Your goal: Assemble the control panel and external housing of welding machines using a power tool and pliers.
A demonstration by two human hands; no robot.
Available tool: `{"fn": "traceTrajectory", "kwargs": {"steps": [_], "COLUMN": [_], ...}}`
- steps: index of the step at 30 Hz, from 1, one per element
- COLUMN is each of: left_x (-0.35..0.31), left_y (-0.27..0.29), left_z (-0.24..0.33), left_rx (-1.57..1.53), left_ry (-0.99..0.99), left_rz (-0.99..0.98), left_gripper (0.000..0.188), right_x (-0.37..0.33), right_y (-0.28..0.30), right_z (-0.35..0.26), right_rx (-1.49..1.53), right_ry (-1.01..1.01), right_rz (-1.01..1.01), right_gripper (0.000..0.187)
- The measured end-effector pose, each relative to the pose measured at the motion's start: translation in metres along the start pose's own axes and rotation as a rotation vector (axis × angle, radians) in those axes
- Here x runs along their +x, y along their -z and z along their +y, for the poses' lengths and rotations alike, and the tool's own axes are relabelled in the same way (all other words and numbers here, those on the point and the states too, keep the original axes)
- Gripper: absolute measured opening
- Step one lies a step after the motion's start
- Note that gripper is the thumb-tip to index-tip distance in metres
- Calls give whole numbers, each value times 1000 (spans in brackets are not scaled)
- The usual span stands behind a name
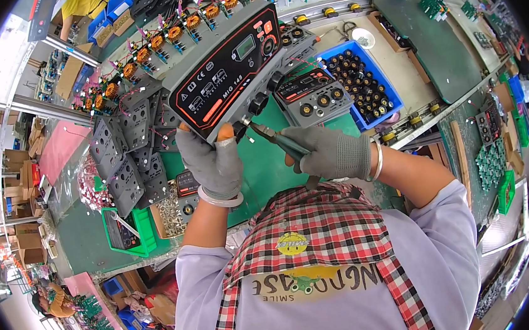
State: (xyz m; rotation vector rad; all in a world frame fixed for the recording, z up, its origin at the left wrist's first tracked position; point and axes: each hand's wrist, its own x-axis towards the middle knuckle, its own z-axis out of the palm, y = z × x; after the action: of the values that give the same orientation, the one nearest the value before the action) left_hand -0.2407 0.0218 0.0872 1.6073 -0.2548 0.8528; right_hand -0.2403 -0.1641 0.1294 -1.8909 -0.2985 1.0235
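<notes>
My left hand (211, 166), in a grey fingerless glove, grips the lower left edge of a grey front panel (225, 74) with a black, red-edged face. The panel is held up tilted, its small screen and dial at the upper right. Black round connectors (259, 104) stick out along its lower side. My right hand (332, 151), gloved the same way, is closed around green-handled pliers (289, 144). The plier jaws reach a small metal fitting (247, 122) on that lower side; whether they clamp it I cannot tell. A similar panel (313, 95) rests on the green mat behind.
A blue bin (381, 117) of black round connectors stands right. Bare grey panels (111, 144) pile up left, near a green bin (148, 235) and a box of small metal parts (169, 214). Circuit boards with copper coils (174, 33) line the back. Rollers (388, 136) edge the bench.
</notes>
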Motion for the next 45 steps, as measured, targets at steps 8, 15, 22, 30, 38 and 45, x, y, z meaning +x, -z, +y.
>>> {"fn": "traceTrajectory", "kwargs": {"steps": [8,15,22,30,38,45], "left_x": [-1,-9,-11,-5,14,35], "left_y": [7,13,13,10,50,18], "left_z": [1,-8,-22,-46,-222,-289], "left_rx": [-106,-137,-145,45,-518,-368], "left_ry": [72,93,110,184,1053,1052], "left_rz": [-37,-14,-5,57,253,198], "left_gripper": [40,39,38,30,30,28], "right_x": [1,13,25,49,36,29], "right_y": [-4,-6,-6,-3,-2,-9], "right_z": [-5,0,9,25,105,140], "right_rx": [287,384,499,253,176,209], "right_ry": [-36,-31,-21,-81,-153,-99], "right_rz": [-98,-188,-217,-158,-15,177], "right_gripper": [59,65,50,63,60,54]}}
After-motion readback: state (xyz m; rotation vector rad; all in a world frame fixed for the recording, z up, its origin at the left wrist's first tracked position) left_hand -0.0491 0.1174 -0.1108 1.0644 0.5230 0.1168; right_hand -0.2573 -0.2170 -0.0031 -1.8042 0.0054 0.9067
